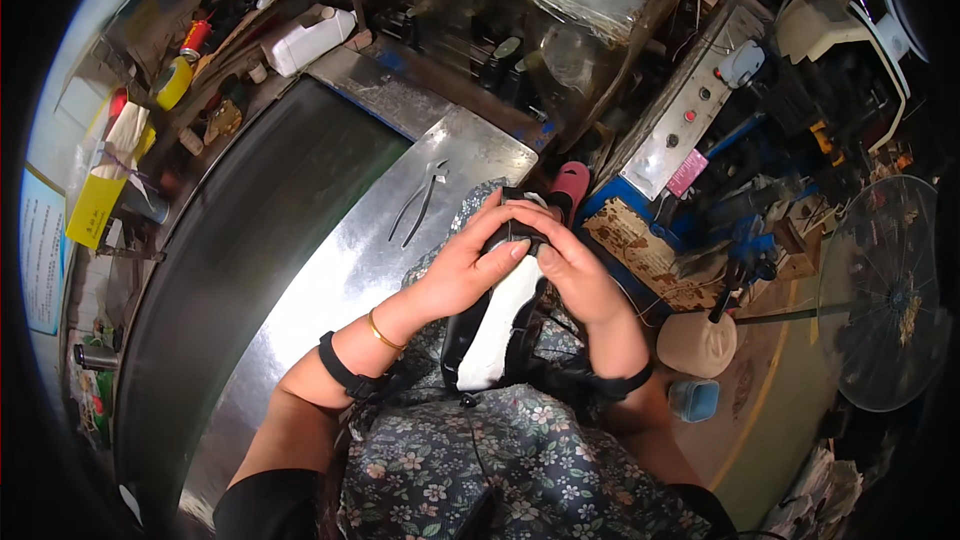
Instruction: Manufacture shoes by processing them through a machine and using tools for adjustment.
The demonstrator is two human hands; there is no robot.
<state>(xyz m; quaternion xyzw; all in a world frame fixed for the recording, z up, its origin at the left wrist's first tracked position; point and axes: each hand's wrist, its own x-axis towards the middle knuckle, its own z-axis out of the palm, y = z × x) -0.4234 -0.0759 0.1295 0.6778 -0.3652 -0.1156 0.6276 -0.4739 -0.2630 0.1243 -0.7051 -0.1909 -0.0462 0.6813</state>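
Observation:
A black shoe upper on a last, its white underside (492, 332) facing up, lies lengthwise over my lap, toe end away from me. My left hand (470, 258) wraps round the toe end from the left, thumb pressed near the edge of the white part. My right hand (575, 265) closes on the same end from the right, with its fingers overlapping the left ones. Both thumbs almost meet on top. Beyond the left hand, lasting pincers (422, 202) rest on the shiny metal table (325, 285). A floral apron (500, 470) covers my lap beneath the shoe.
Left of the metal table runs a dark conveyor belt (240, 240). A white plastic jug (310, 40) lies behind it. A red-pink last or shoe part (570, 183) stands past my hands. To the right are a machine panel with buttons (690, 100), a beige container (697, 343) and a caged fan (885, 290).

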